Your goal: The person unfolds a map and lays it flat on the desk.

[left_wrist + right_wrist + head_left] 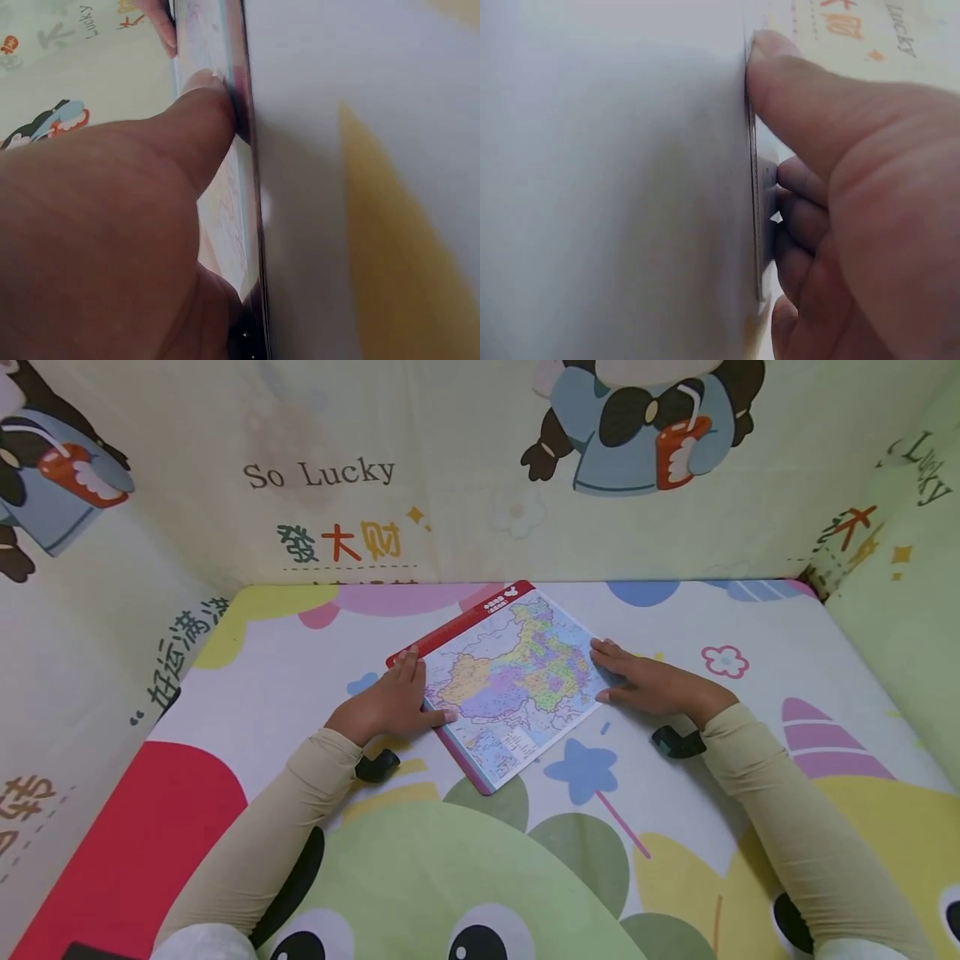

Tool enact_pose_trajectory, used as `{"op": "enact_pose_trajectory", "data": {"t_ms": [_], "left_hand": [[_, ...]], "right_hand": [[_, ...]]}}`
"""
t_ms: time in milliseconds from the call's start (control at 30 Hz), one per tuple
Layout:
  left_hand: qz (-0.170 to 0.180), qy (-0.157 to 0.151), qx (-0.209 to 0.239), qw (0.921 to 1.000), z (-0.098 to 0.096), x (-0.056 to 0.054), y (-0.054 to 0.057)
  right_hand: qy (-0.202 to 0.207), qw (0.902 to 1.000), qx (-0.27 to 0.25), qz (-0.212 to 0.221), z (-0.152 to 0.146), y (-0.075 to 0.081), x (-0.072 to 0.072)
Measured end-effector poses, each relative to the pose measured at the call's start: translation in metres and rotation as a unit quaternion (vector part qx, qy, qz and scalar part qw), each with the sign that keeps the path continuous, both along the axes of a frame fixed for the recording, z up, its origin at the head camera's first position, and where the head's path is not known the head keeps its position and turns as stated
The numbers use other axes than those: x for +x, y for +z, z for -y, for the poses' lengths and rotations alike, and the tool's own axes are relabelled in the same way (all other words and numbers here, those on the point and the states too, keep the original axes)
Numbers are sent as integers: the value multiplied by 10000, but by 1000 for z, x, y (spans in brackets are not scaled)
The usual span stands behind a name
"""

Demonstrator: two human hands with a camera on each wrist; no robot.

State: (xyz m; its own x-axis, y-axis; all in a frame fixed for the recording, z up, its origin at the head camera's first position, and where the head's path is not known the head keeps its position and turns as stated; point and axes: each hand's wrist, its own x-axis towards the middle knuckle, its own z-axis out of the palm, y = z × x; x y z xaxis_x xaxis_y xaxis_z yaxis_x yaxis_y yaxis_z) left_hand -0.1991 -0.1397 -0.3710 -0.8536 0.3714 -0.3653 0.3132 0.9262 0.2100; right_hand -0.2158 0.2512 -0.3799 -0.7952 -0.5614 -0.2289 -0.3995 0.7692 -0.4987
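A thin, flat printed map (510, 681) with a red band along its upper left edge lies turned at an angle on the tabletop. My left hand (390, 697) rests on its left side, fingers over the red corner and thumb stretched onto the print. In the left wrist view that thumb (202, 112) presses down beside the map's edge (241, 172). On the opposite side, my right hand (652, 681) touches the right edge with fingers and thumb spread. The right wrist view shows its thumb (787, 75) against the thin edge (756, 187), other fingers lying beyond it.
A cartoon-printed cloth (570, 877) covers the table. Printed fabric walls (465, 460) stand at the back and both sides. A dark wrist device (377, 766) shows under the left wrist and another (677, 742) under the right.
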Motion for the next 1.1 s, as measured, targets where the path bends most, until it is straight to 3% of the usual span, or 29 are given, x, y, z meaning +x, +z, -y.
{"op": "enact_pose_trajectory", "data": {"t_ms": [200, 433, 867, 1100], "left_hand": [[-112, -38, 98, 9999, 3, 5, -3], [-119, -107, 143, 9998, 6, 10, -5], [-320, -85, 95, 9994, 8, 19, -2], [-392, -263, 116, 9988, 9, 25, -3]], "right_hand": [[120, 9995, -244, -131, -6, -8, -9], [283, 9986, -454, 36, -8, -6, -15], [352, 9978, -553, 74, -8, -7, -28], [299, 9984, -437, 220, -8, -5, -32]]}}
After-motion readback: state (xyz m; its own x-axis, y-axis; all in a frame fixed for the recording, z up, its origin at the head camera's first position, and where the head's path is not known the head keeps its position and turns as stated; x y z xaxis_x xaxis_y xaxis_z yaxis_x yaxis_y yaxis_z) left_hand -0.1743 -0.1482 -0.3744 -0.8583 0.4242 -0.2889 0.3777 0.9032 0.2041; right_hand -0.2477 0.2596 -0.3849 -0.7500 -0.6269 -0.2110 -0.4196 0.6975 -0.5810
